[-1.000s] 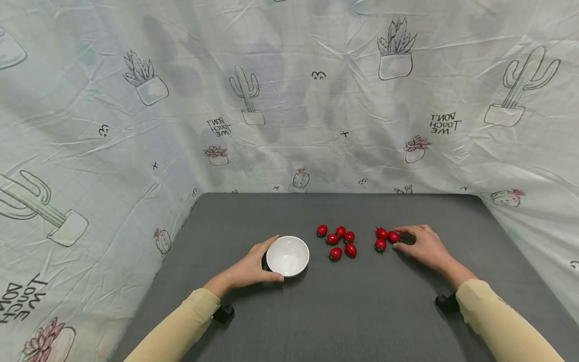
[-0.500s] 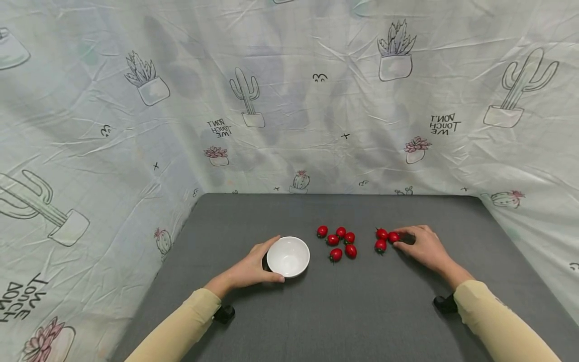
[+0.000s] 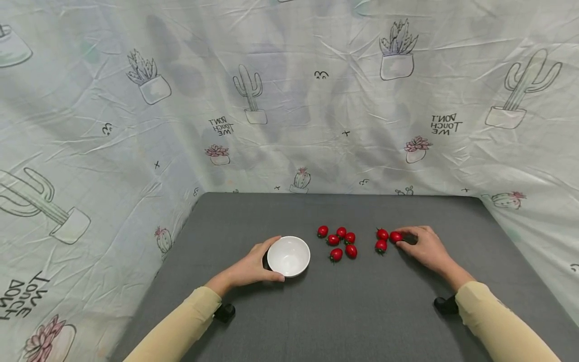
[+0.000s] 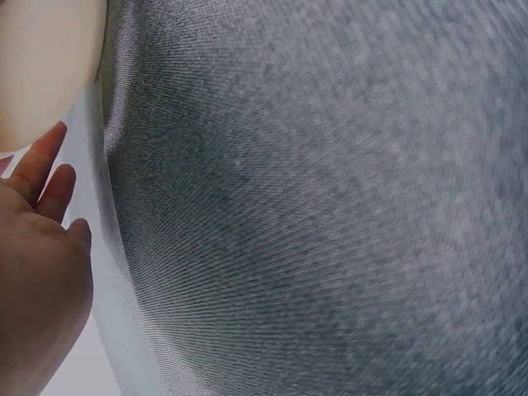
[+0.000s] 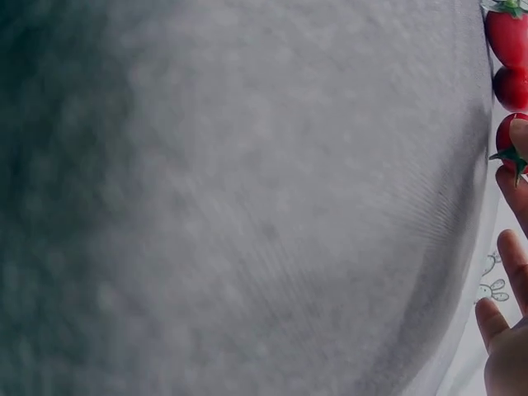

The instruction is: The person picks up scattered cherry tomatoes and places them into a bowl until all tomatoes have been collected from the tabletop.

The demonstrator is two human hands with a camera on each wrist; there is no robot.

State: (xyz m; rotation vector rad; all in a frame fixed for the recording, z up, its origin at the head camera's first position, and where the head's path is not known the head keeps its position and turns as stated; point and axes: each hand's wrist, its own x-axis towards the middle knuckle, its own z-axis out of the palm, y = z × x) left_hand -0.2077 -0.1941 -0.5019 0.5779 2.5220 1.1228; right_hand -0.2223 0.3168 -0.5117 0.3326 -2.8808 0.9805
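Observation:
A white bowl [image 3: 288, 256] stands on the grey table, and my left hand [image 3: 253, 265] grips it from its left side, thumb in front and fingers behind. In the left wrist view, part of the bowl [image 4: 45, 66] shows at the upper left above the left hand [image 4: 41, 256]. On the right, my right hand [image 3: 425, 247] pinches one cherry tomato [image 3: 395, 237] between thumb and finger. Two more cherry tomatoes [image 3: 381, 246] lie just left of it. The right wrist view shows the pinched tomato [image 5: 510, 140] with its green stem.
Several cherry tomatoes [image 3: 335, 255] lie in a loose group between the bowl and the right hand. The grey table [image 3: 334, 311] meets a pale cloth [image 3: 280, 100] printed with cacti along its back and left edges.
The right hand's tomato has shifted slightly right, leaving a small gap from the two beside it. The left hand and bowl look unchanged.

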